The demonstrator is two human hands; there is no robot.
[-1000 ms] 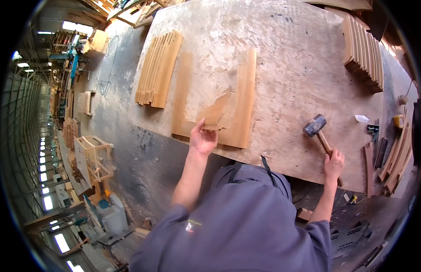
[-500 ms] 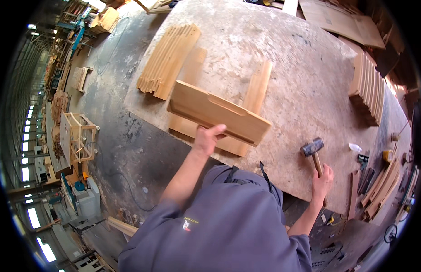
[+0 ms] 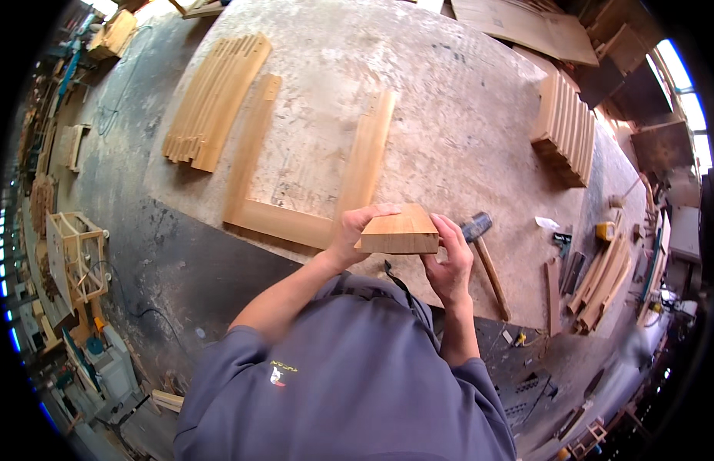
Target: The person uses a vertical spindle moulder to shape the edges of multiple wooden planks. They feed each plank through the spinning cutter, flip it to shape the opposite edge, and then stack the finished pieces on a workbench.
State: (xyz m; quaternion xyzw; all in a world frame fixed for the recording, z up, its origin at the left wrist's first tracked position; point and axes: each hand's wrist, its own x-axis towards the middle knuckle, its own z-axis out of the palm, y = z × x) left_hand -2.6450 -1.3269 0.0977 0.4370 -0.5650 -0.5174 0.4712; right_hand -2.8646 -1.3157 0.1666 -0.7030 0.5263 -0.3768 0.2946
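Note:
Close in front of my body, a wooden board [image 3: 400, 224] is held up between both hands, its narrow end turned toward me. My left hand [image 3: 355, 237] is closed on its left side, and my right hand [image 3: 450, 260] grips the right side. Beside the right hand a hammer [image 3: 493, 278] with a dark head and wooden handle lies on the worktable [image 3: 457, 115]. Just beyond the board, three flat wooden pieces form a U: a left strip [image 3: 253, 150], a right strip [image 3: 370, 146] and a near crosspiece [image 3: 286, 223].
A row of wooden slats [image 3: 218, 100] lies at the table's left, and a stack of boards [image 3: 564, 131] stands at its right. Loose wood strips [image 3: 603, 280] and small tools lie near the right edge. A wooden frame cart [image 3: 79, 250] stands on the floor at left.
My right hand has let go of the hammer and taken hold of the board. The board has turned from lying crosswise to pointing its end at me. The view has swung right.

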